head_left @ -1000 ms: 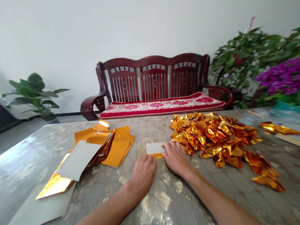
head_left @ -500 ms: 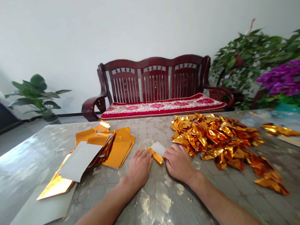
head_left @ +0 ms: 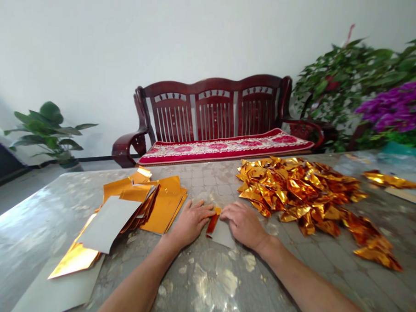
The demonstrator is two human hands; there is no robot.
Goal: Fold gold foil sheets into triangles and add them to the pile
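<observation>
A sheet of gold foil paper lies on the table between my hands, its pale back up and one edge folded into a narrow gold strip. My left hand rests at the strip's left side, fingers stretched and somewhat spread, their tips touching the fold. On the right, my right hand has curled fingers closed on the sheet's right edge; the fingertips are partly hidden. Left of my hands is a loose stack of gold foil sheets, some showing a pale back. Folded gold foil pieces form a heap to the right.
The patterned table has a glossy cover. A large pale sheet lies at the left edge. At the far right are clear plastic and a board. Behind stand a wooden bench, a potted plant and purple flowers.
The foil paper between my hands has turned, its pale part now toward me instead of away. My left hand's fingers have spread out, and my right hand has shifted slightly left.
</observation>
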